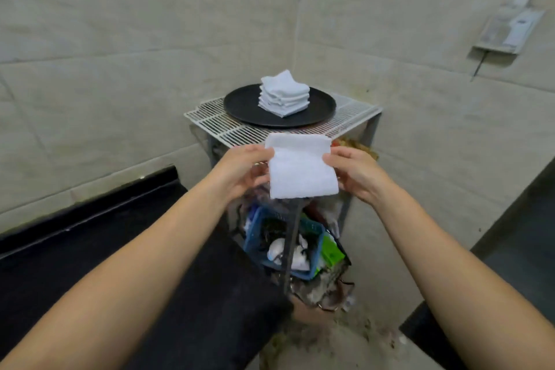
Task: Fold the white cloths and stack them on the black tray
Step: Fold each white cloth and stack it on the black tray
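Both your forearms reach forward from the bottom corners and meet in front of you, just short of the white wire rack (210, 125). Your left hand (240, 170) pinches the left edge of a white cloth (301, 168), thumb on top near its upper corner and the other fingers curled behind it. Your right hand (354, 173) holds the opposite edge the same way, thumb over the front and fingers tucked beneath. The cloth hangs between them in the air, folded into a rough rectangle, its far edge overlapping the rack's near edge in view.

Beyond it, the black tray (240, 105) sits on the rack top, and a stack of folded cloths (283, 93) rests on it, right of the tray's centre. The exact number in the stack is hard to count.

Your fingers behind the cloth are mostly hidden, so how many touch it cannot be told. Under the rack, a blue basket (255, 228) holds blurred clutter, partly covered by the cloth and a rack leg.

The tray shows bare surface left of the stack and in front of it. The tray's front rim lies close to the rack's near edge; tiled wall stands right behind, and a dark counter (75, 234) runs beside your left arm.
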Demonstrator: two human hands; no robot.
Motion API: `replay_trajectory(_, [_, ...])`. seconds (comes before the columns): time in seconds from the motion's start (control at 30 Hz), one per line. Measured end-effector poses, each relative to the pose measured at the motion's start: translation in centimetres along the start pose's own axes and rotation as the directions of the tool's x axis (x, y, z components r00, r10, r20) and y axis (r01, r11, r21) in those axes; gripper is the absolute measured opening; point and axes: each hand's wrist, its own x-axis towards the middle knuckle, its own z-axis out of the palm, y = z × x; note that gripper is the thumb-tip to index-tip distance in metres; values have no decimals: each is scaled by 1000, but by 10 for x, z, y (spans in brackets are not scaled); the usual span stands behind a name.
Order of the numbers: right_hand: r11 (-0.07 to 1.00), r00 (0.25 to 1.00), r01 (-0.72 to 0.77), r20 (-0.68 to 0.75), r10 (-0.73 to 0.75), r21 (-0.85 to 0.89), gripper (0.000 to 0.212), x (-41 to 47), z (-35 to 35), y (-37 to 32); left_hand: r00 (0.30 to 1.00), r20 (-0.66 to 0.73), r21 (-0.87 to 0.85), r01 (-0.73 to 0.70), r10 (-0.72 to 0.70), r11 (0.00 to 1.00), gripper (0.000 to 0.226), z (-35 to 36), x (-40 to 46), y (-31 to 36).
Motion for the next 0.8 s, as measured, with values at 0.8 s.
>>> replay_trajectory(0.8, [902,899,253,428,-87,-349,7,431,-11,-94,855,-507,174,-26,112,984,26,31,323,94])
